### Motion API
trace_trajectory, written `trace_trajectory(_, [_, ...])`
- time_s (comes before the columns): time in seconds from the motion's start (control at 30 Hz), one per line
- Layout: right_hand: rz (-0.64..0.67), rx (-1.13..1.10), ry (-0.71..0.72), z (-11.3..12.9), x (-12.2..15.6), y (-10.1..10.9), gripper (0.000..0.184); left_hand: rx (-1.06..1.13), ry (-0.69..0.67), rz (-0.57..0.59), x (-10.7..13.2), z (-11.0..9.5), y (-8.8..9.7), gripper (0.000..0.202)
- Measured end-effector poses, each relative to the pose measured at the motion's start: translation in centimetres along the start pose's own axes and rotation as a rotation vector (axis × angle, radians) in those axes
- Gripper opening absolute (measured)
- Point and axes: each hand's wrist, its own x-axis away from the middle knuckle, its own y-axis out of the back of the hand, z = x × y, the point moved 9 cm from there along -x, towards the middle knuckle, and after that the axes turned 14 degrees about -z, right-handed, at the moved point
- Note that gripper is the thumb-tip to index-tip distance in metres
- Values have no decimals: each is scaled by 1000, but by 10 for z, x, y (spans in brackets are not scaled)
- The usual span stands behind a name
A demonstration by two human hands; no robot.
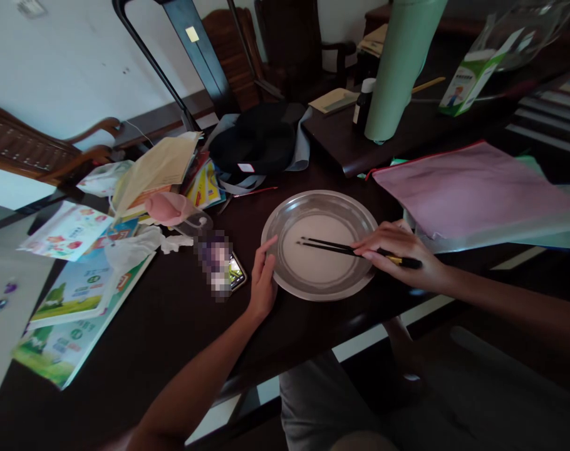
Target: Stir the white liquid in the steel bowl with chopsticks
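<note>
A round metal plate [285, 213] sits on the dark wooden table [172, 313] in front of me, its bottom pale and flat. My left hand [262, 279] curls round the plate's left rim, fingers closed on the edge. My right hand [398, 254] rests on the right rim and pinches a pair of black chopsticks [327, 246]. Their tips lie over the middle of the plate, pointing left.
A phone [235, 272] lies just left of the plate. Books and papers [78, 294] and a pink object [167, 207] crowd the left side. A pink zip folder [468, 188] lies to the right. Behind stand a black bag [261, 141] and a green bottle [398, 69].
</note>
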Motion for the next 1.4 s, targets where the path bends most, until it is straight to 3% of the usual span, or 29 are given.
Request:
trace_trajectory(0.2, [-93, 92, -32, -10, -2, 24, 20, -14, -24, 6, 1, -3, -1, 51])
trace_trajectory(0.37, [-122, -55, -67, -3, -1, 47, 33, -21, -18, 4, 1, -2, 0, 51])
trace_trajectory(0.5, [-52, -167, -34, 9, -1, 39, 34, -51, -56, -9, 0, -3, 3, 52])
trace_trajectory(0.67, [4, -82, 32, 12, -1, 11, 16, -32, -29, -1, 0, -1, 2, 51])
trace_trajectory(0.77, [22, -30, 18, 5, -1, 0, 15, -12, -14, 9, 1, -1, 0, 51])
trace_trajectory(0.87, [-16, 32, -37, -6, -3, 5, 17, -28, -42, 11, 0, -3, 0, 50])
trace_trajectory(0.97, [-96, 62, -66, -10, -4, 23, 23, -60, -72, -1, 0, -4, 1, 49])
trace_trajectory(1.13, [-168, -85, -95, -8, 0, 48, 35, -50, -40, -2, -1, -1, 1, 50])
trace_trajectory(1.23, [-136, -158, -60, 0, 4, 44, 36, -39, -33, -12, 0, -2, 1, 52])
trace_trajectory(1.4, [-21, -113, 36, 12, 6, 13, 20, -14, -16, -13, 0, -2, 1, 53])
